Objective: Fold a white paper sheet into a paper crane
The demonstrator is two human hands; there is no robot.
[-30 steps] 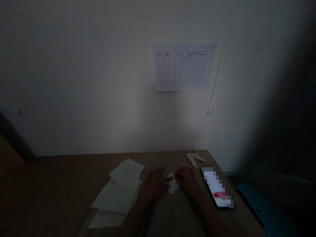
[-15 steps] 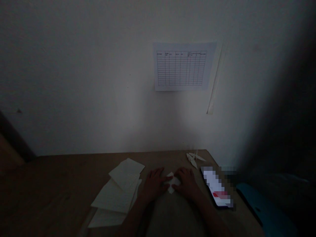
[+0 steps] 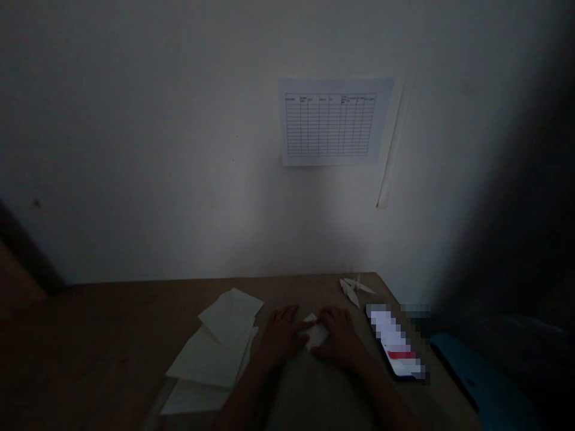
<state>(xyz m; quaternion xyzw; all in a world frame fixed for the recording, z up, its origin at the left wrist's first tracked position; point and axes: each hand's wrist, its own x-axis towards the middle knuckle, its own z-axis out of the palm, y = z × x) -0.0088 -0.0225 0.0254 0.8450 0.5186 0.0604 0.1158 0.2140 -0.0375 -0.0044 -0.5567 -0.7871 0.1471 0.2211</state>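
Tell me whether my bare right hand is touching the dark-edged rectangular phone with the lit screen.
Apart. The head view shows it: a strip of brown tabletop lies between the bare right hand and the dark-edged rectangular phone.

The left hand (image 3: 284,334) and right hand (image 3: 340,334) touch a small white paper (image 3: 318,336) on a brown table (image 3: 121,329).

left hand (image 3: 284,338), right hand (image 3: 340,338) and both forearms (image 3: 247,380) are bare.

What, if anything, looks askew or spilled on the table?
Mainly the sheets: left of the left hand, they overlap unevenly, edges out of line, not squared into a stack. No spill shows, though the light is dim.
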